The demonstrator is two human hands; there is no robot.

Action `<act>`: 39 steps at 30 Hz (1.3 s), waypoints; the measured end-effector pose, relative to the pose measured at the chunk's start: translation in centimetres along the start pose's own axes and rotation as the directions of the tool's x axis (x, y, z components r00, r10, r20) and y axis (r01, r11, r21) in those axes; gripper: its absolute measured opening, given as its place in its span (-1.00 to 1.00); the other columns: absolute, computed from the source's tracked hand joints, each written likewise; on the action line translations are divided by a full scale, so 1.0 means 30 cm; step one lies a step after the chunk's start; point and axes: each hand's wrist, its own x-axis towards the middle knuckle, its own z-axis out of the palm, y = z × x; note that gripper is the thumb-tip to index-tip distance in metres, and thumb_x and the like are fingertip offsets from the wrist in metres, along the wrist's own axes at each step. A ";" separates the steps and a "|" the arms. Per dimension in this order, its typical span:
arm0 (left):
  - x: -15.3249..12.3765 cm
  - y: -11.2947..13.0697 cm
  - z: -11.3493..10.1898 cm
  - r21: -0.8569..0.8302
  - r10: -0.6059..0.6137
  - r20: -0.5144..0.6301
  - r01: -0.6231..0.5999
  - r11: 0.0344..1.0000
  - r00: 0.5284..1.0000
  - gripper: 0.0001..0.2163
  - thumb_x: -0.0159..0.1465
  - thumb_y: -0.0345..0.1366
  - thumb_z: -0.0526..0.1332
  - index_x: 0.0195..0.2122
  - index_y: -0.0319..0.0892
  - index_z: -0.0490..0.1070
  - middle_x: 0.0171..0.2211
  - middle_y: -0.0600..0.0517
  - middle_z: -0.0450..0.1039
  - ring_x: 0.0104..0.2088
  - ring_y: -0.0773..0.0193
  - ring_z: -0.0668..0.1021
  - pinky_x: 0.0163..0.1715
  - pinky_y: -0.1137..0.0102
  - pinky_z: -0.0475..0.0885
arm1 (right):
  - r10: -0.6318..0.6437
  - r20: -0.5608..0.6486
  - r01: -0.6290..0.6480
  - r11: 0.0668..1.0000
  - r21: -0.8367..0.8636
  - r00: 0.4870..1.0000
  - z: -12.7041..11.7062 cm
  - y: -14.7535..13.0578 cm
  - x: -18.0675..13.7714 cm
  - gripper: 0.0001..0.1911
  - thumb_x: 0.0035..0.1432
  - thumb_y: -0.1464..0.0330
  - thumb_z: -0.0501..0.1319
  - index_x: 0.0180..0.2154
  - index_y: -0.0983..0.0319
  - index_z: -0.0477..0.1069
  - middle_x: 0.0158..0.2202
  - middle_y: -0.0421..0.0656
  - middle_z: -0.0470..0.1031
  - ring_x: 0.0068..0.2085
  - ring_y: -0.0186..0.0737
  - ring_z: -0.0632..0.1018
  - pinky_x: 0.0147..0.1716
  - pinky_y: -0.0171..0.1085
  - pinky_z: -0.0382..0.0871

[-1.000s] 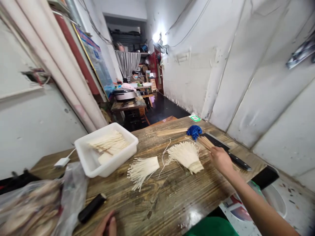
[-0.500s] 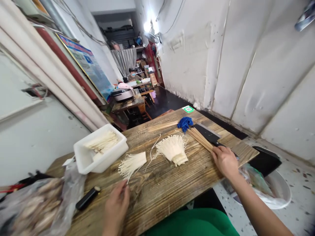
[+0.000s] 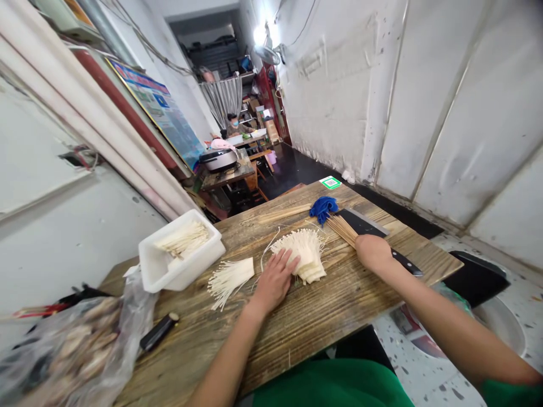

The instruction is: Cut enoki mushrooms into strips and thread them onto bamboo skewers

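A fanned pile of enoki mushrooms [image 3: 307, 251] lies mid-table, and my left hand [image 3: 274, 280] rests on its left side with fingers stretched out. Left of that hand is a smaller flat bunch of enoki [image 3: 231, 280], apart from it. My right hand [image 3: 374, 254] is closed around the near end of a bundle of bamboo skewers [image 3: 340, 228]; its fingertips are hidden. Just beyond and beside this bundle lies a cleaver [image 3: 360, 221], its black handle passing by my right hand. A crumpled blue cloth [image 3: 323, 209] touches the skewers' far end.
At left stand a white plastic tub [image 3: 146, 268] holding enoki, a piece of eggplant [image 3: 159, 332] and a clear bag of mushrooms [image 3: 91, 345]. More skewers [image 3: 286, 215] lie along the far side of the wooden table [image 3: 322, 316]. A person [image 3: 234, 127] sits in the background.
My left hand has moved right and forward from beside the small bunch onto the larger enoki pile. My right hand stays at the skewers, now turned more over them. The view has shifted slightly.
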 end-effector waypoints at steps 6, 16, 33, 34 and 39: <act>0.082 -0.027 -0.011 0.037 0.170 0.124 -0.175 0.984 0.978 -0.29 0.09 -0.57 0.03 0.31 -0.13 -0.02 0.34 -0.01 -0.02 0.35 0.14 -0.06 0.30 0.06 -0.13 | 0.038 -0.032 -0.038 0.999 -0.002 0.999 -0.045 -0.035 0.035 -0.79 0.25 0.32 0.15 -0.21 0.36 0.40 -0.27 -0.09 0.49 -0.27 -0.25 0.53 -0.27 -0.20 0.43; 0.089 -0.034 -0.024 -0.020 0.259 0.119 -0.258 0.966 0.959 -0.28 0.06 -0.51 0.05 0.31 -0.19 -0.02 0.34 -0.03 -0.02 0.35 0.15 -0.06 0.30 0.07 -0.18 | -0.254 -0.218 0.314 0.896 0.312 0.942 -0.046 -0.091 0.023 -0.77 0.18 0.51 0.00 -0.30 0.33 0.43 -0.37 -0.03 0.51 -0.30 -0.17 0.52 -0.29 -0.29 0.31; 0.092 -0.071 -0.022 -0.180 0.264 -0.004 -0.260 0.949 0.965 -0.33 0.10 -0.46 0.09 0.29 -0.17 0.02 0.28 -0.12 0.12 0.32 0.11 0.06 0.28 0.04 -0.02 | -0.607 -0.384 0.713 0.518 0.472 0.696 0.058 -0.201 -0.001 -0.81 0.20 0.42 0.16 -0.19 0.27 0.52 -0.35 -0.09 0.53 -0.33 -0.25 0.52 -0.31 -0.34 0.30; 0.092 -0.073 -0.016 -0.187 0.254 -0.027 -0.254 0.949 0.967 -0.35 0.13 -0.44 0.10 0.29 -0.17 0.02 0.27 -0.13 0.13 0.32 0.10 0.07 0.28 0.03 -0.02 | -0.604 -0.392 0.716 0.520 0.465 0.694 0.052 -0.204 0.004 -0.81 0.21 0.42 0.15 -0.19 0.27 0.52 -0.35 -0.09 0.53 -0.33 -0.25 0.52 -0.31 -0.34 0.30; 0.101 -0.094 0.042 -0.193 0.194 -0.257 -0.247 0.950 0.947 -0.35 0.21 -0.34 0.13 0.31 -0.19 -0.07 0.24 -0.20 0.18 0.30 0.05 0.13 0.25 -0.01 0.05 | -0.596 -0.428 0.733 0.534 0.421 0.679 0.009 -0.226 0.033 -0.81 0.22 0.43 0.13 -0.22 0.27 0.52 -0.38 -0.08 0.51 -0.34 -0.25 0.50 -0.35 -0.34 0.27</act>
